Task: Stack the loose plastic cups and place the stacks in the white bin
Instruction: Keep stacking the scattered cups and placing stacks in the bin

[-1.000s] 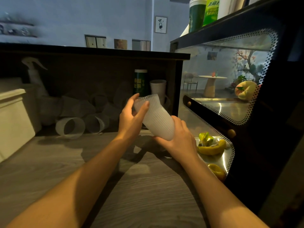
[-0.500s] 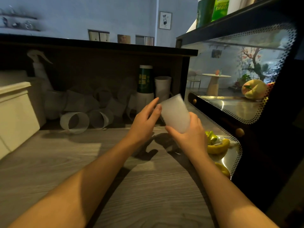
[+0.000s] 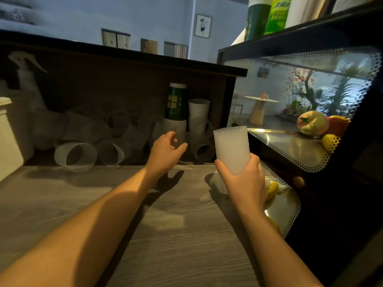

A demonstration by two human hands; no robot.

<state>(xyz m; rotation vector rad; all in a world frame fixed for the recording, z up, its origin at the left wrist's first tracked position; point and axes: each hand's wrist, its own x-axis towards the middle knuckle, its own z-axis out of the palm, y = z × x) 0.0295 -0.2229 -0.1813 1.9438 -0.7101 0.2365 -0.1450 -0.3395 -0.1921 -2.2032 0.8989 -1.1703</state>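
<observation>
Grey wood-grain counter (image 3: 176, 235) below. At far left, a white spray bottle (image 3: 27, 79), blurred. Against the dark back panel, a green printed cup (image 3: 176, 102) upright, just beside a plain white paper cup (image 3: 198, 114). At right, a glass display case (image 3: 300, 96) with a peach (image 3: 312, 123) and a lemon (image 3: 329, 141) on its metal shelf. On top, a dark green cup (image 3: 257, 15) beside a bright green container (image 3: 278, 13). On the wall, a small framed picture (image 3: 203, 25).

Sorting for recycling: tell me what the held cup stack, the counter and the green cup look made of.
Cup stack: frosted translucent plastic, ribbed rims, light passes through.
Counter: grey wood-grain surface, matte; probably laminate, real wood possible.
Green cup: opaque printed wall, white rim; likely coated paper, uncertain.
</observation>
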